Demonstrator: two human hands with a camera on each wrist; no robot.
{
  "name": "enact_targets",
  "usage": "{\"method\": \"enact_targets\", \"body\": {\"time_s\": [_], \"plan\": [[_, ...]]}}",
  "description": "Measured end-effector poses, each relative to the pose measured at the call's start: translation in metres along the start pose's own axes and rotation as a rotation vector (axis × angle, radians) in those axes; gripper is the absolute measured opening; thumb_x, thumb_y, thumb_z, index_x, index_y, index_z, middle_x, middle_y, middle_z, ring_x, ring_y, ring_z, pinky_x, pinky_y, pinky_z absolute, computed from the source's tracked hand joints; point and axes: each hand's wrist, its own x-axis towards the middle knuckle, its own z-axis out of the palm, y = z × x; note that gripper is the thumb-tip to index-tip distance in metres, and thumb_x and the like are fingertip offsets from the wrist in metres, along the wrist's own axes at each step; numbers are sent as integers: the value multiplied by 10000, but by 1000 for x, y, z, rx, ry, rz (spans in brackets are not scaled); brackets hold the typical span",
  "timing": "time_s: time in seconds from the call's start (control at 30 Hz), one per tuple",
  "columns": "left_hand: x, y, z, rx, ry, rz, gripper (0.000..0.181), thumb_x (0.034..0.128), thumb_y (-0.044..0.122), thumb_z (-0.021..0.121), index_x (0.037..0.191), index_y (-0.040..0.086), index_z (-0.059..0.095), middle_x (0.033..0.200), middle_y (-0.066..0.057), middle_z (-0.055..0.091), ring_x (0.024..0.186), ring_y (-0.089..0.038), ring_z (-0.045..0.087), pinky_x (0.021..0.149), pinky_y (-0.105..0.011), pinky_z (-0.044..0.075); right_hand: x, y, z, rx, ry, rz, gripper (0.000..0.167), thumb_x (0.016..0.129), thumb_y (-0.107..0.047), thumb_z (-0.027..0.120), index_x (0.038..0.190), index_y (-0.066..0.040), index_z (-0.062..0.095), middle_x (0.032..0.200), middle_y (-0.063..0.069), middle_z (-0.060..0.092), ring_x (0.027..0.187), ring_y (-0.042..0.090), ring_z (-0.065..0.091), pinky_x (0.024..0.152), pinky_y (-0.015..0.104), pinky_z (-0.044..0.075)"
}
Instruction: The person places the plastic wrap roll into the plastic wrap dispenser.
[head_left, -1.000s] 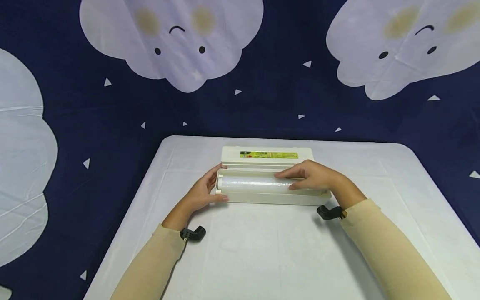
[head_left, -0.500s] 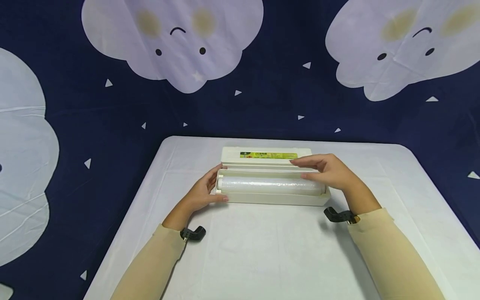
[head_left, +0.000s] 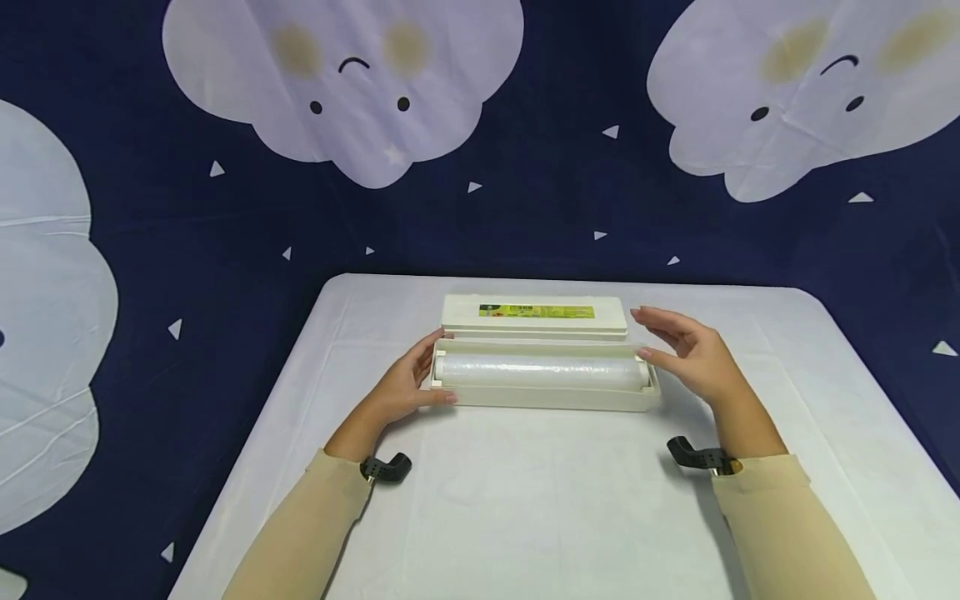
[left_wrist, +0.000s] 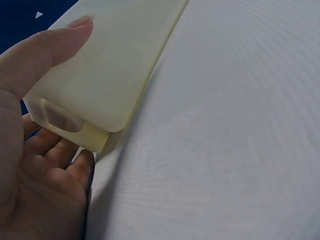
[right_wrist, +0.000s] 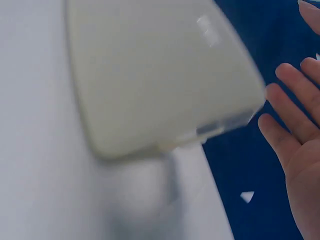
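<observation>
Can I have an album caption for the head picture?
Left hand holds a box, shiny roll inside; right hand near its other end; lid behind.

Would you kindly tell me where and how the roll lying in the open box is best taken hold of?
Probably round its middle, from above: the roll lies lengthwise in the box, whose walls flank it, while its upper side is exposed. The right hand seems better placed, gripping nothing near the box's right end; the left hand holds the left end.
</observation>
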Motion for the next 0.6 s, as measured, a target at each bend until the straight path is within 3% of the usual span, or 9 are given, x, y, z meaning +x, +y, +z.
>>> {"method": "enact_targets", "body": {"time_s": [0.3,0.6], "plan": [[0,-1,0,1,3,-1,1145,749,2,961,1669,123,290,1672,-91,338,1542,-241,286,1237,-285,237,-21,20,0,27,-23,50,718,854,181,782,1505,87,493,1529,281,480,1421,329,463,1187,372,381],[0,-2,0,2,9,-8,1146,751,7,962,1670,129,289,1666,-58,355,1531,-201,306,1223,-254,255,-31,34,6,95,-77,95,850,809,202,808,1553,80,416,1575,308,393,1441,407,416,1145,247,407]]}}
